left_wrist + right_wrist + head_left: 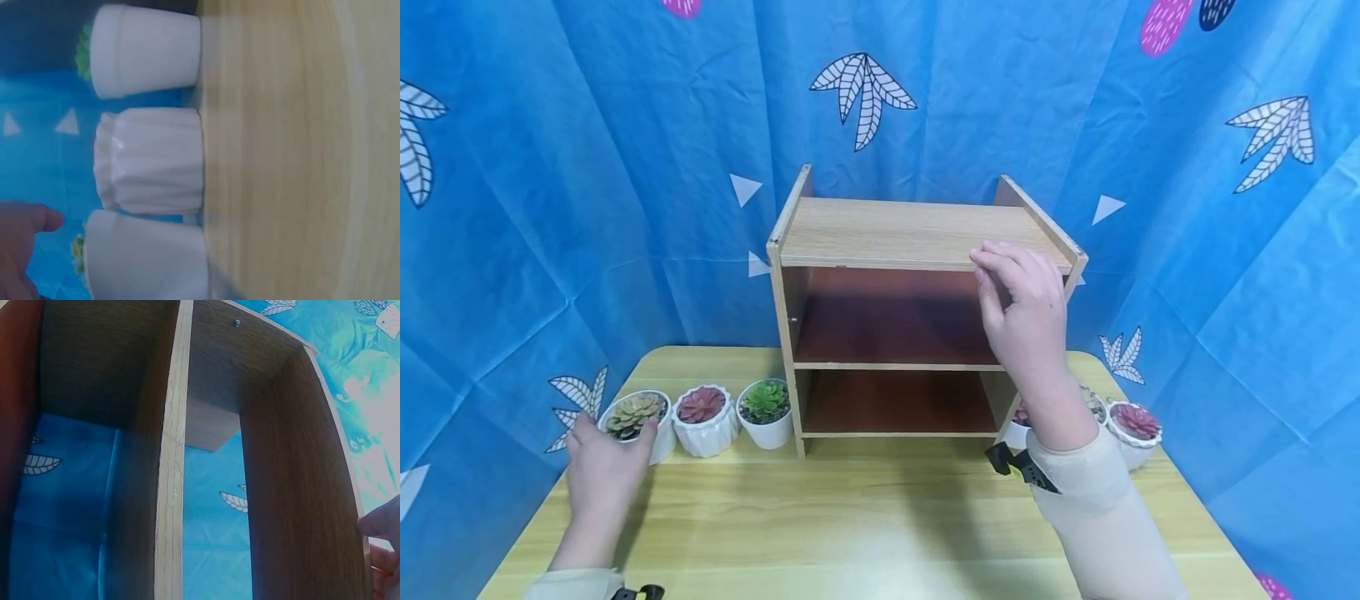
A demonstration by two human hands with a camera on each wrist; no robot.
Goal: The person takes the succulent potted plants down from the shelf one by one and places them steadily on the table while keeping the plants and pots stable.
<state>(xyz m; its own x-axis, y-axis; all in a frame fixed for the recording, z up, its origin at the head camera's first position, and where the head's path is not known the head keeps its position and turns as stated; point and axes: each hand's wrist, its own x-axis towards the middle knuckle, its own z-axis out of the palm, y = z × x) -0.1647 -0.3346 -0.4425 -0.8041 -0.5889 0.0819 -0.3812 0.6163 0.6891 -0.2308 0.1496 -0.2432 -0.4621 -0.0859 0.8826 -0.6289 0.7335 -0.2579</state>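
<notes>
My left hand (606, 475) is at the leftmost white pot (661, 446), which holds a pale green succulent (634, 414). Its thumb and fingers are spread to either side of the rim; in the left wrist view the thumb (47, 219) shows apart from the pot. Beside it stand a ribbed white pot (707, 435) with a red succulent (702, 404) and a white pot (770, 433) with a green one (765, 401). My right hand (1026, 308), fingers loosely bent, is at the front edge of the wooden shelf unit's (910, 233) top board, holding nothing visible.
The shelf unit stands at the back of the wooden table (850, 517). Right of it, partly behind my right arm, are more potted succulents, including a red one (1137, 421). A blue patterned curtain (647, 167) surrounds the table.
</notes>
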